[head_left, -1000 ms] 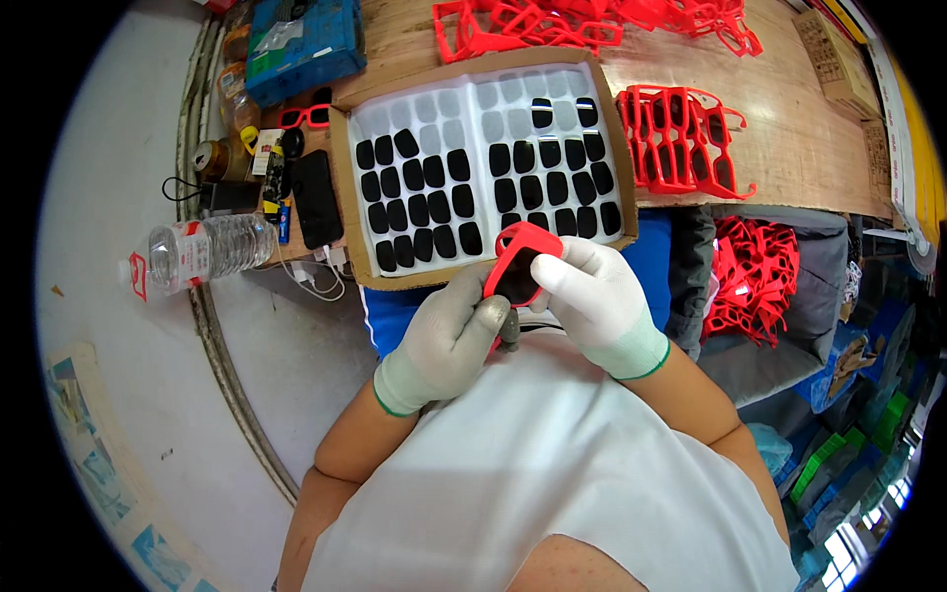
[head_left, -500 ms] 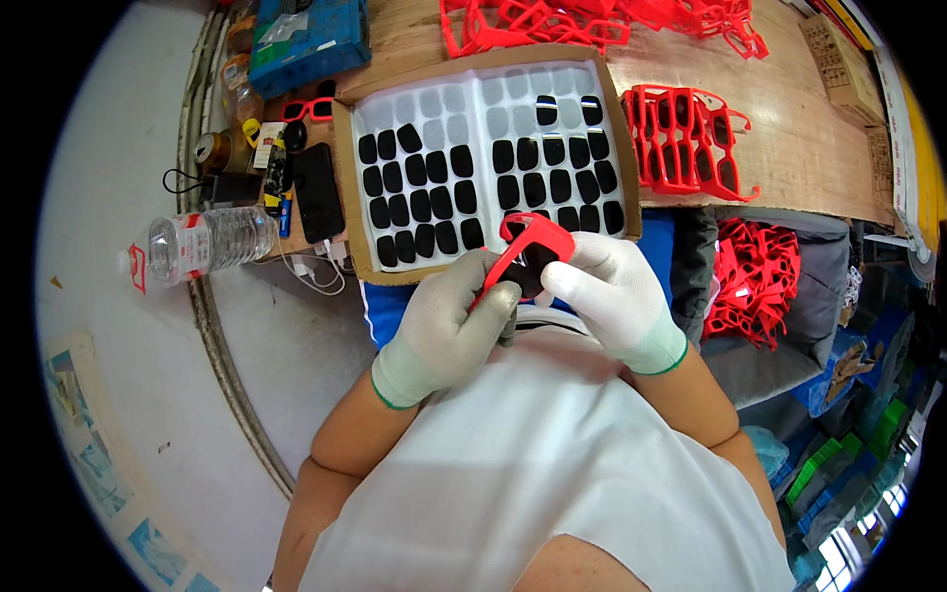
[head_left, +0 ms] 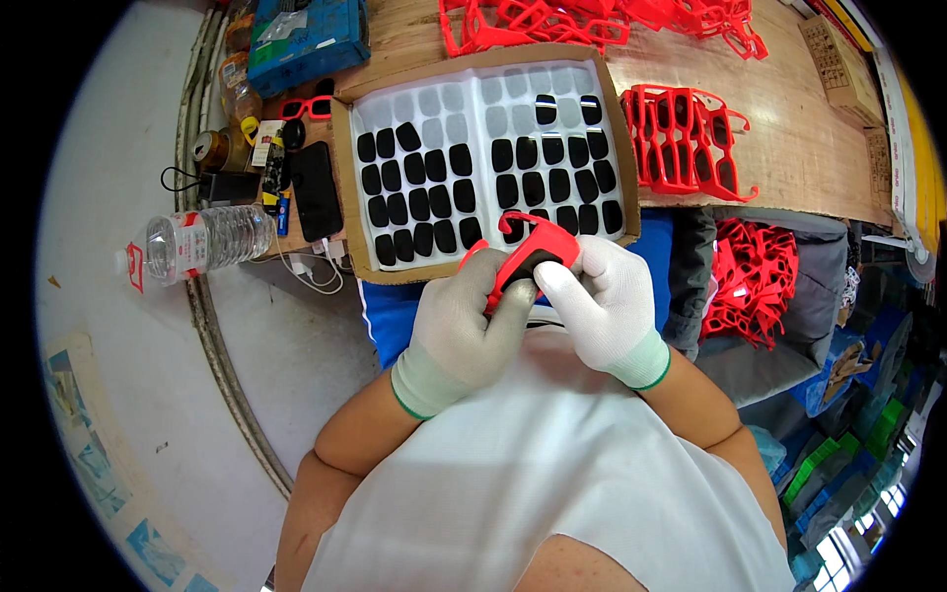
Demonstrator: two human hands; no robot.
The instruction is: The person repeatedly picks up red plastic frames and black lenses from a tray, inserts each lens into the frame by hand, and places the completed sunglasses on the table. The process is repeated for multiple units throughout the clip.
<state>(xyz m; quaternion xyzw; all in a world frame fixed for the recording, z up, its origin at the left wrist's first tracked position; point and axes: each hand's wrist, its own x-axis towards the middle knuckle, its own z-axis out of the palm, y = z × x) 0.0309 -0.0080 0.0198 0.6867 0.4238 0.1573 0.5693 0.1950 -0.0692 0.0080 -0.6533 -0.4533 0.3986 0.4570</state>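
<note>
Both gloved hands hold one red sunglasses frame [head_left: 554, 240] in front of my chest, at the near edge of a cardboard box. My left hand [head_left: 459, 321] is closed round its left part, the thumb pressing on it. My right hand [head_left: 607, 306] pinches the other side, its thumb against a dark lens [head_left: 542, 260] in the frame. The far sides of the frame and some fingertips are hidden. Just beyond lies the cardboard box [head_left: 345, 183], where rows of loose black lenses [head_left: 437, 202] rest on white sheets.
Red frames with dark lenses [head_left: 681, 143] stand stacked right of the box; more red frames [head_left: 533, 22] lie behind. A grey bin [head_left: 824, 326] holds a heap of red frames [head_left: 755, 286]. On the left are a phone [head_left: 317, 192], a water bottle [head_left: 197, 245] and a blue case [head_left: 308, 44].
The sunglasses frame has turned in my hands, so one temple arm now shows beside my left hand. My left hand has shifted slightly right, and my right thumb presses at the lens.
</note>
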